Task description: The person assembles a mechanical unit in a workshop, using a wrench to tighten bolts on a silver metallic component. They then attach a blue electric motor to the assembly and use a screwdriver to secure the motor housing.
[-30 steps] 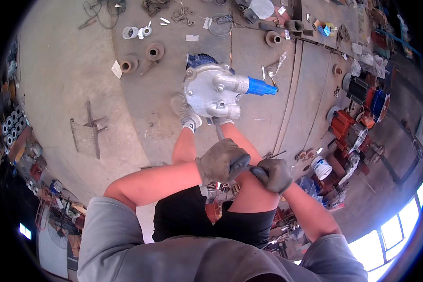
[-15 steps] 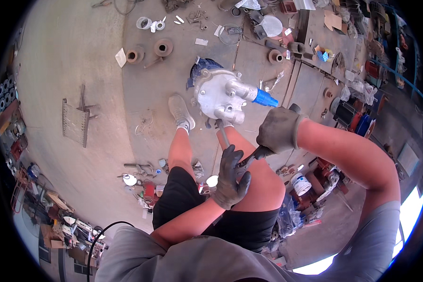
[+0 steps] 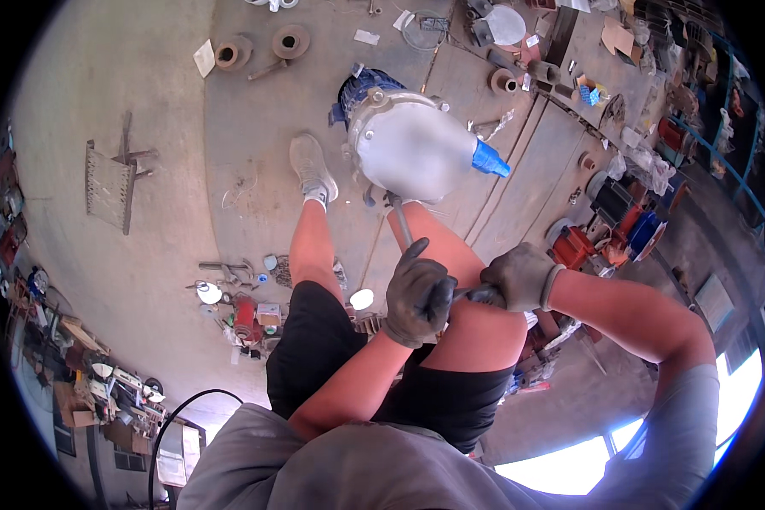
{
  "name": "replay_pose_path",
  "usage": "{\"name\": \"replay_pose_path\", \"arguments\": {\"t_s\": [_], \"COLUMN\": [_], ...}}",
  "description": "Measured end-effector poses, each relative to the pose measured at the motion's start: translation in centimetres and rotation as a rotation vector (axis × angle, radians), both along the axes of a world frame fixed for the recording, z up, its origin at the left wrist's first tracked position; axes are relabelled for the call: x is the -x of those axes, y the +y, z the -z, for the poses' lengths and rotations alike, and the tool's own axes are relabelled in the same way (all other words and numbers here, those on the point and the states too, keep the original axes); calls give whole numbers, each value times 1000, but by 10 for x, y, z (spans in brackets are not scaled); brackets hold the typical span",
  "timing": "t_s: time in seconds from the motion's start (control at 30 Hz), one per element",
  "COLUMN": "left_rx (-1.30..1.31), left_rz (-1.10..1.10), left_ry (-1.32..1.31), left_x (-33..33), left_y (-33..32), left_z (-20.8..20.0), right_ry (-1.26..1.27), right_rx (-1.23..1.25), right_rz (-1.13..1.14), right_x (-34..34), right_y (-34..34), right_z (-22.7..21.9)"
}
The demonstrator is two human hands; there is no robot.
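Observation:
My left hand [image 3: 418,297], in a dark-palmed work glove, is curled closed above my right thigh, around one end of a dark metal tool [image 3: 465,294]. My gloved right hand [image 3: 520,278] is closed on the tool's other end, close to the left. The grip hides most of the tool, so its exact kind does not show. A grey metal bar [image 3: 403,223] slants from beside my right ankle up to my left fingers. Beyond it on the floor sits a round silver-covered machine [image 3: 408,153] with a blue finned body [image 3: 364,85] and a blue tapered fitting [image 3: 490,159].
Rusty flanged hubs [image 3: 290,41] lie at the far left of the machine. A metal grate [image 3: 110,189] rests on the floor at left. Red and black motors [image 3: 571,244] stand at right. Loose parts and a red can [image 3: 244,316] lie beside my left leg.
My right hand has come down and nearer, bringing the tool roughly level. The left hand has closed more tightly. My view has shifted slightly, and the machine's cover now looks smeared.

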State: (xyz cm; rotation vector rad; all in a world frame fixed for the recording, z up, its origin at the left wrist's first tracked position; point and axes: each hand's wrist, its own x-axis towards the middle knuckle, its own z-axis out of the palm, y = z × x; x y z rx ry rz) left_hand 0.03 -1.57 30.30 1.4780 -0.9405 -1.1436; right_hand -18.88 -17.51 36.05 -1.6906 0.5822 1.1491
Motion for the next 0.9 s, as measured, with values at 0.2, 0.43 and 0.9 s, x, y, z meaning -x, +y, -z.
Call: {"name": "replay_pose_path", "arguments": {"t_s": [0.2, 0.43, 0.9], "left_rx": [82, 91, 151], "left_rz": [141, 348, 589], "left_ry": [-6, 51, 132], "left_x": [-11, -17, -26], "left_y": [-26, -38, -42], "left_z": [4, 4, 11], "right_ry": [-22, -219, -198], "right_rx": [35, 197, 216], "right_rz": [123, 444, 586], "right_x": [1, 27, 41], "right_y": [-14, 18, 66], "right_z": [-7, -2, 2]}}
